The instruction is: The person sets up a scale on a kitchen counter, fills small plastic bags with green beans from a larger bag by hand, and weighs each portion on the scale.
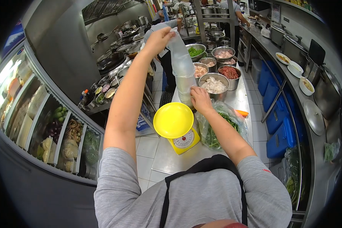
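Observation:
Raised high, my left hand [159,40] is closed on the upper end of a long, clear plastic sleeve [181,57]. Translucent round containers, apparently plastic tubs [185,84], are stacked in its lower part. My right hand [201,99] rests against the lower right side of this stack, fingers curled round it. Just in front stands a yellow kitchen scale [184,141] with a round yellow pan [173,120] on top. Beside it, under my right forearm, lies a clear bag of green vegetables [220,131].
Metal pots of raw meat [229,72] and pale pieces [214,84] stand behind the bag on the steel table [167,159]. A glass-door fridge [64,125] is at left. Blue bins [281,133] sit under the right counter. Co-workers [159,26] stand farther back.

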Action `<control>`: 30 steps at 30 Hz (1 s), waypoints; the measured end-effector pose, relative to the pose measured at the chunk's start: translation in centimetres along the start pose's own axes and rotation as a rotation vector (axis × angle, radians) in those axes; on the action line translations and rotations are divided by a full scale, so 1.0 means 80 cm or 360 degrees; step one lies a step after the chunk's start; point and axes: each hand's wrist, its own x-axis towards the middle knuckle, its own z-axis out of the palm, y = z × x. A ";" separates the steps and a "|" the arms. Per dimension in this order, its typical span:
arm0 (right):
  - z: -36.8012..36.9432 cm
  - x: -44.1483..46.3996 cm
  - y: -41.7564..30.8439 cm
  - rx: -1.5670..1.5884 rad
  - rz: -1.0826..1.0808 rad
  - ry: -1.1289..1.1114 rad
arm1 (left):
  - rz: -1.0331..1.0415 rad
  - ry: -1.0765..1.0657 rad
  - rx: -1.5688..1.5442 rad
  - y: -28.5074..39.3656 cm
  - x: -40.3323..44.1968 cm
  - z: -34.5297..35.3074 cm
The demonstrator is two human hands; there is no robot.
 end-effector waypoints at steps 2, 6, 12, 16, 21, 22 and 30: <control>-0.007 0.003 0.001 0.0085 0.0180 -0.0062 | -0.0027 -0.0099 0.0128 -0.002 -0.003 -0.007; -0.003 0.019 0.007 0.0530 0.0545 0.0225 | -0.0041 0.0014 0.0192 -0.019 -0.012 0.005; -0.008 0.005 0.005 0.0204 0.0278 -0.0043 | 0.0002 0.0496 -0.0034 -0.014 -0.008 -0.032; -0.011 -0.004 0.007 0.0193 0.0386 -0.0097 | 0.0149 0.0770 -0.0396 -0.005 -0.021 -0.089; -0.047 0.044 -0.014 0.1361 0.0645 0.0271 | 0.0130 0.1075 -0.1106 0.025 -0.092 -0.120; -0.065 0.059 -0.025 0.1790 0.0764 0.0275 | 0.0130 0.1002 -0.1267 0.025 -0.107 -0.115; -0.176 0.071 -0.094 0.2545 0.0817 0.0141 | -0.0268 0.0757 -0.1797 0.004 -0.206 -0.009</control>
